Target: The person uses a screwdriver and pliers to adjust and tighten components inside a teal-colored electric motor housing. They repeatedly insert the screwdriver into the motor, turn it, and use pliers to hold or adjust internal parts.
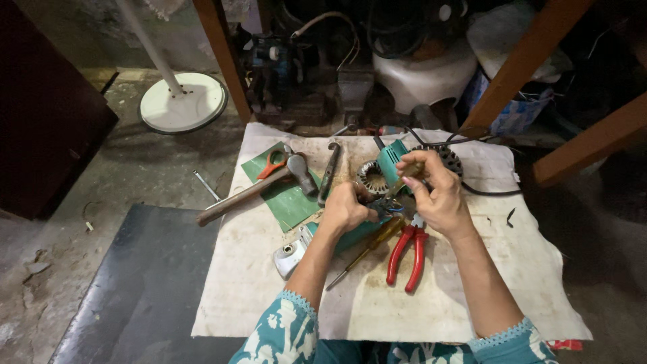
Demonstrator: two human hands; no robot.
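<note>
My left hand (345, 207) is closed around the lower part of a teal power tool body (391, 158) resting on a stained white cloth (431, 296). Just above and to the right, my right hand (435, 192) pinches a small part at the tool's middle, where thin wires show. Beside the tool lie a ring-shaped motor stator (372, 177) and a dark round rotor part (450, 159). Red-handled pliers (406, 255) and a yellow-handled screwdriver (367, 248) lie directly under my hands.
A hammer (253, 190), orange-handled scissors (273, 162) and a green sheet (286, 199) lie at the cloth's left; a dark metal bar (329, 172) is beside them. A grey tool cover (291, 253) sits lower left. A white fan base (183, 102) stands on the floor; wooden legs cross at right.
</note>
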